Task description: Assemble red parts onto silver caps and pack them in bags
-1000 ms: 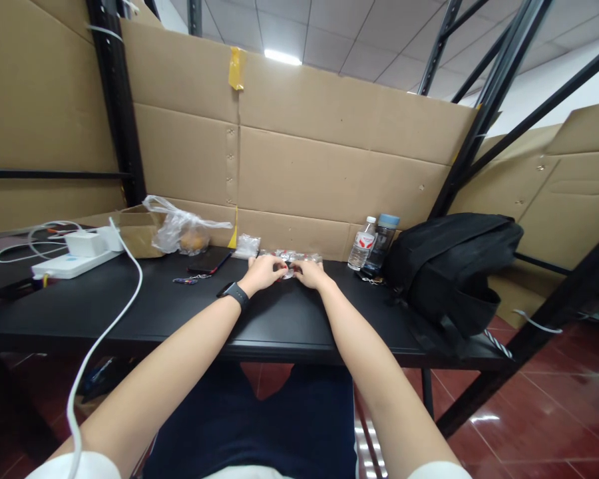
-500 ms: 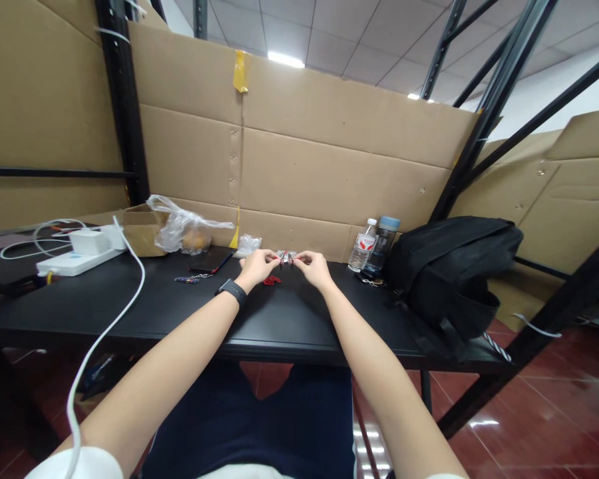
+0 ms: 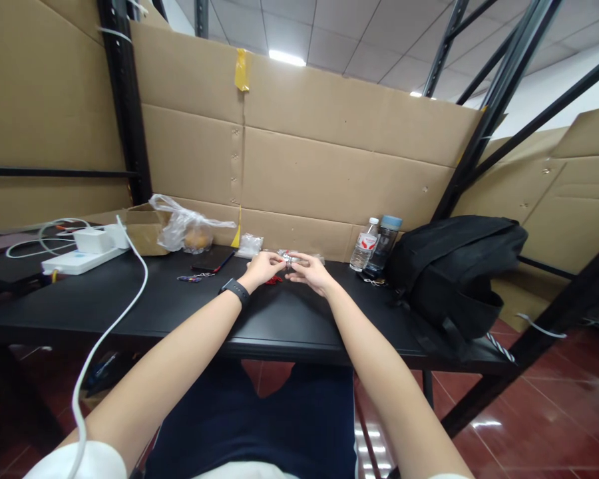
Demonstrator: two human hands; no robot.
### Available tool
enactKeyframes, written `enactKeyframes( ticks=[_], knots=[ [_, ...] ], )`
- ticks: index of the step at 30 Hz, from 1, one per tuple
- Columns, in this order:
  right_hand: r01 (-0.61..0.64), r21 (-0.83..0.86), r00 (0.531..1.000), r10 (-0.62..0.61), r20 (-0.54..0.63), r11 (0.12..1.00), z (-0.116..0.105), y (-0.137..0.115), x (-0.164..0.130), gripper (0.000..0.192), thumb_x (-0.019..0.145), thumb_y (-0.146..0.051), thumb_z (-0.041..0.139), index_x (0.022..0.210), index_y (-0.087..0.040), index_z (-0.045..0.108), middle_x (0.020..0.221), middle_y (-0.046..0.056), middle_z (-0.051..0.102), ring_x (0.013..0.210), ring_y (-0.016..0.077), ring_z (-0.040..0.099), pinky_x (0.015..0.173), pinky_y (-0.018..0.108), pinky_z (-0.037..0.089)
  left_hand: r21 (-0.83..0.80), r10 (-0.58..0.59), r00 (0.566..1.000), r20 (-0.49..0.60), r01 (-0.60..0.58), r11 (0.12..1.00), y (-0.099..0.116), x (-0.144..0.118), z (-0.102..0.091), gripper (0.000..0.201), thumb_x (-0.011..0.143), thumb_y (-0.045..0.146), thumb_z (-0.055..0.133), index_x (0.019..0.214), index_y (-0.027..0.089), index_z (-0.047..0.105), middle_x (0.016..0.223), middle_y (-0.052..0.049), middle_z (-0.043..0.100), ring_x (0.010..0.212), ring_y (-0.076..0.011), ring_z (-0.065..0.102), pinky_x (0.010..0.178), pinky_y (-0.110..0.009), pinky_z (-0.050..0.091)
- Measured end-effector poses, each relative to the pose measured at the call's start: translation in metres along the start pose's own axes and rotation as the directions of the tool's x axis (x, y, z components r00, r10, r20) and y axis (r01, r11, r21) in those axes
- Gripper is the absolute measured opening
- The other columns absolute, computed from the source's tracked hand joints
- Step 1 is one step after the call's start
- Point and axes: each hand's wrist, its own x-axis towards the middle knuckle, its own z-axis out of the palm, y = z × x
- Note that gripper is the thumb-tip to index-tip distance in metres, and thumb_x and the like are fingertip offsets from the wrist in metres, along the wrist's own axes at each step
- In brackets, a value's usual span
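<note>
Near the middle of the black table, my left hand and my right hand meet over a small shiny silvery thing. Its kind is too small to make out. My left thumb and fingertips pinch its left side. On the other side, my right fingers close on it from above and below, fairly straight. A little bundle of red cord lies on the table just below my left fingertips, partly covered by them.
Behind my hands lie clear plastic packets. Left are a dark flat device, a keychain, a tied plastic bag and a power strip with a white cable. Right stand a water bottle, a blue-lidded bottle and a black backpack.
My hands have come closer together. Thin dark and red pieces showed between the pinched fingertips before; now a silvery thing shows there, and my right fingers are more stretched out.
</note>
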Motion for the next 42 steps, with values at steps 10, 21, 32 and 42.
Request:
enactKeyframes(
  ticks=[10, 21, 32, 42],
  knots=[
    [0.073, -0.047, 0.997, -0.074, -0.011, 0.996, -0.009, 0.006, 0.003, 0.057, 0.067, -0.022, 0.092, 0.121, -0.021, 0.073, 0.104, 0.008, 0.075, 0.075, 0.0164, 0.075, 0.072, 0.029, 0.065, 0.208, 0.168, 0.979, 0.112, -0.189, 0.96, 0.0, 0.0, -0.009, 0.03, 0.089, 0.049, 0.06, 0.098, 0.027, 0.078, 0.11, -0.007, 0.077, 0.106, -0.0291, 0.068, 0.095, -0.04, 0.049],
    [0.101, -0.178, 0.984, -0.124, -0.128, 0.979, -0.027, 0.004, 0.002, 0.051, 0.064, -0.017, 0.09, 0.113, -0.022, 0.074, 0.109, 0.007, 0.073, 0.068, 0.0117, 0.071, 0.067, 0.027, 0.063, 0.632, -0.075, 0.996, -0.054, 0.093, 0.769, -0.083, 0.021, -0.063, 0.041, 0.082, 0.015, 0.057, 0.117, 0.029, 0.07, 0.148, -0.011, 0.057, 0.138, -0.0377, 0.04, 0.105, -0.059, 0.03],
    [0.122, -0.216, 0.979, -0.153, -0.135, 0.969, -0.029, 0.006, 0.004, 0.05, 0.067, -0.021, 0.089, 0.114, -0.022, 0.073, 0.107, 0.008, 0.075, 0.069, 0.0128, 0.071, 0.063, 0.026, 0.062, 0.743, -0.002, 0.981, -0.192, 0.147, 0.653, -0.068, 0.021, -0.059, 0.028, 0.091, 0.024, 0.048, 0.093, 0.022, 0.076, 0.1, -0.015, 0.074, 0.111, -0.0333, 0.053, 0.099, -0.051, 0.025],
    [0.118, -0.192, 0.976, -0.149, -0.158, 0.974, -0.033, 0.004, 0.003, 0.047, 0.067, -0.018, 0.086, 0.113, -0.02, 0.072, 0.108, 0.009, 0.073, 0.069, 0.0143, 0.072, 0.063, 0.027, 0.06, 0.593, 0.044, 0.946, -0.321, 0.165, 0.788, -0.038, 0.013, -0.066, 0.032, 0.093, 0.032, 0.05, 0.099, 0.023, 0.079, 0.104, -0.017, 0.073, 0.115, -0.038, 0.052, 0.101, -0.056, 0.023]
  ],
)
